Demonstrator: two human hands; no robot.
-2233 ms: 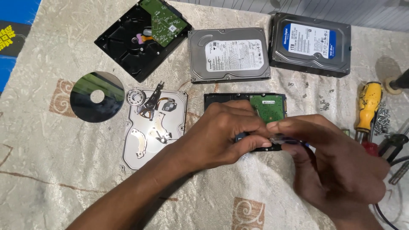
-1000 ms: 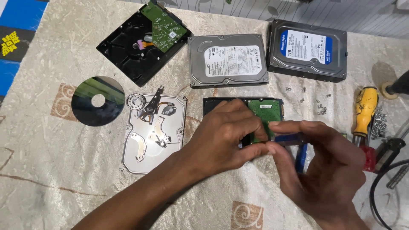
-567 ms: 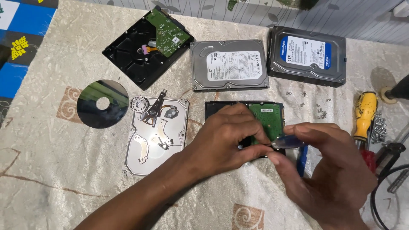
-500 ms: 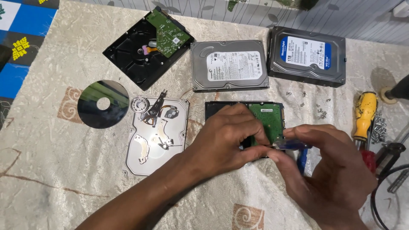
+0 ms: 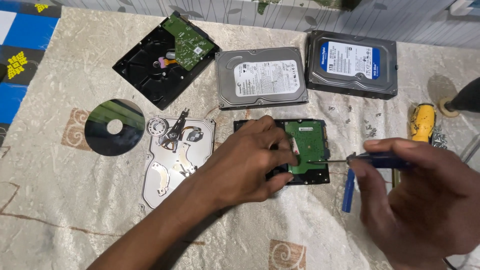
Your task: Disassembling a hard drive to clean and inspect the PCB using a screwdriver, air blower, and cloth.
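Shiny platter (image 5: 114, 127), two closed drives (image 5: 262, 77)

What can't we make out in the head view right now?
- Near half of the black drive: covered by the left hand.
- Screwdriver tip: too thin to tell if it sits in a screw on the green board.
- Right hand: blurred, cut off by the frame's lower and right edges.
- Loose screws: too small to count.

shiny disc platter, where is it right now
In the head view the shiny disc platter lies at the left of the table, just left of the opened silver drive base, away from both hands.
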